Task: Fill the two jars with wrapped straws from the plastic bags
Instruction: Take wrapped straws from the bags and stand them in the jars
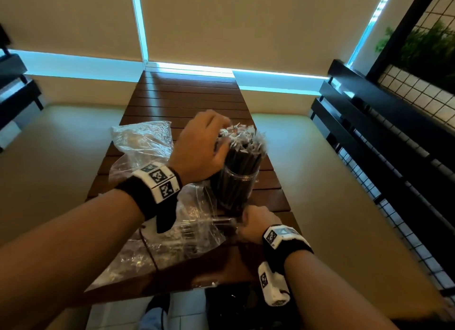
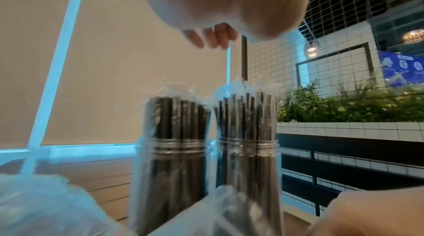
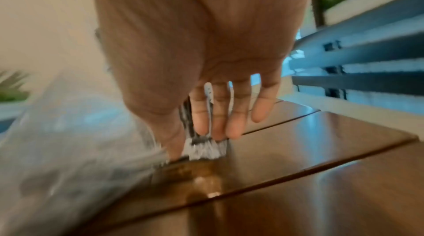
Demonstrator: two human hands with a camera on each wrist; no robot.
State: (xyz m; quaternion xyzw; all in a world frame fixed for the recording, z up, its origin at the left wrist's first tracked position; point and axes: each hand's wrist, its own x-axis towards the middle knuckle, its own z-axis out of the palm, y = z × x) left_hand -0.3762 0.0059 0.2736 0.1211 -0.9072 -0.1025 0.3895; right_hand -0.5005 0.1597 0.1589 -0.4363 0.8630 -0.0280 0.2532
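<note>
**Topping up the straw jars near the table's right edge**

We see two jars (image 2: pixel 174 160) packed with wrapped straws (image 1: pixel 242 152) toward the table (image 1: pixel 187 95)'s right edge. Our left hand (image 1: pixel 199 147) curls over the straw tops; whether it grips them we cannot tell. Our right hand (image 1: pixel 253 222) pinches a few straws at the plastic bag (image 1: pixel 192 231)'s mouth. Forcing these into full jars might tip one. In the head view only one jar shows, and motion blur obscures the right wrist view.

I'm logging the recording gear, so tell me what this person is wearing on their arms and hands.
Both forearms are bare, with no sleeves or gloves. The left wrist carries a black band holding a white boxy unit printed with black-and-white square codes. The right wrist has a matching black band and coded white unit, plus a second white coded block beneath the forearm.
</note>
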